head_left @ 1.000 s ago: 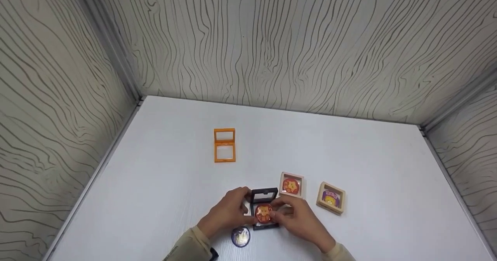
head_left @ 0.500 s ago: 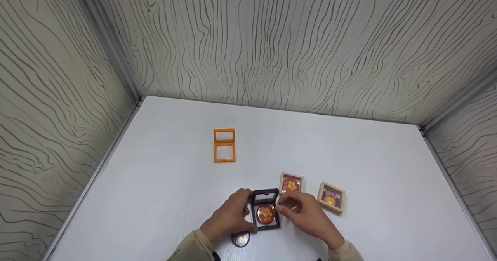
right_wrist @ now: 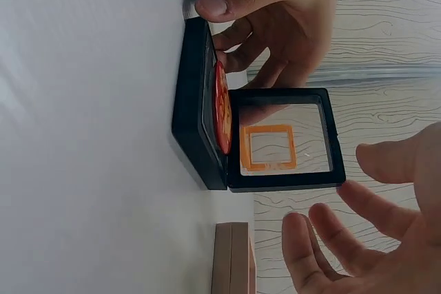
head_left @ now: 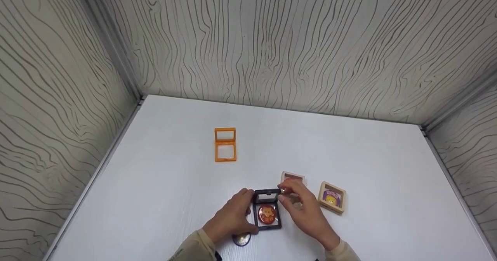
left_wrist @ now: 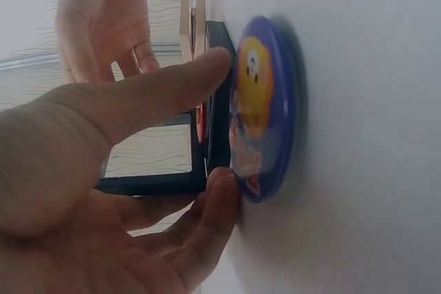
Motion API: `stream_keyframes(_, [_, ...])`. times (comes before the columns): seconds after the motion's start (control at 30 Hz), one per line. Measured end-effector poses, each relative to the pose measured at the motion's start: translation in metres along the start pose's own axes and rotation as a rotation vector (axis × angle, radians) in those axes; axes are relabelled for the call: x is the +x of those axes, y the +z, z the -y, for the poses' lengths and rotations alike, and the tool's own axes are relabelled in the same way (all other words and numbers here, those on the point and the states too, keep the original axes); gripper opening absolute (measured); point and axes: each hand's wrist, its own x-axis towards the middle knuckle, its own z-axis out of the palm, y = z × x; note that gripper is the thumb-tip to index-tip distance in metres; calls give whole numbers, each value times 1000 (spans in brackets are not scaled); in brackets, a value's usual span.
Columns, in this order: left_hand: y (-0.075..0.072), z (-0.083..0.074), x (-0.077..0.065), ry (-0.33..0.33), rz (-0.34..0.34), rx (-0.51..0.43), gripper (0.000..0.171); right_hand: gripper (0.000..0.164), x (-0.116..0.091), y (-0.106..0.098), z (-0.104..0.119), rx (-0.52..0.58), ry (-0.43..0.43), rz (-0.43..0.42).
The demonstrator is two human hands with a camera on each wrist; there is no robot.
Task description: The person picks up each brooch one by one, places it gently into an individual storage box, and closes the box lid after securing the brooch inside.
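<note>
My left hand [head_left: 232,215] grips the left side of a black display frame [head_left: 268,227], its thumb at the front corner. The frame's hinged lid [right_wrist: 286,186] stands raised, with a clear window. Inside the base lies a round red button badge [head_left: 267,213] with a yellow figure. At the lid's right corner is my right hand [head_left: 307,213]; in the right wrist view its index finger touches that corner while the thumb stands apart. A round blue-rimmed badge [left_wrist: 265,111] lies on the table beside the left hand, partly covered by it in the head view.
An orange frame [head_left: 225,160] lies unfolded farther back. A pale wooden frame [head_left: 287,174] with a red badge sits behind the right hand, partly hidden. Another wooden frame [head_left: 321,199] with a purple badge lies to the right. Patterned panels [head_left: 248,43] enclose the white table [head_left: 174,156].
My right hand has let go of the red badge, which now lies in the black frame, and has moved up to the lid's corner. The left hand keeps hold of the frame.
</note>
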Motion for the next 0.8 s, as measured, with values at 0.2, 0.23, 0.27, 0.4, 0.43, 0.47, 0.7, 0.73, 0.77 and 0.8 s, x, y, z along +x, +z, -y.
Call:
stream_keyframes(0.2, [1,0,0,14,9,-15,73,32,-1,0,-3,-31,6,60])
stream_keyframes(0.23, [1,0,0,12,10,-22,73,32,-1,0,-3,-39,9,58])
stream_keyframes(0.27, [1,0,0,9,10,-29,74,30,-1,0,-3,-48,11,52])
stream_keyframes(0.4, [2,0,0,9,4,-46,76,25,-1,-1,-3,-72,23,29])
stream_keyframes(0.43, [2,0,0,9,4,-49,76,23,-1,-2,-3,-77,25,27])
stream_keyframes(0.47, [2,0,0,12,3,-51,75,22,-1,-2,-3,-78,26,27])
stream_keyframes(0.7, [2,2,1,22,6,-59,74,18,0,-5,-4,-79,-18,41])
stream_keyframes(0.73, [2,3,1,21,7,-62,74,17,0,-6,-4,-78,-28,42])
stream_keyframes(0.77, [2,3,1,22,7,-65,74,16,0,-6,-4,-78,-39,43])
stream_keyframes(0.8, [2,3,1,25,6,-64,73,16,0,-7,-4,-77,-49,45])
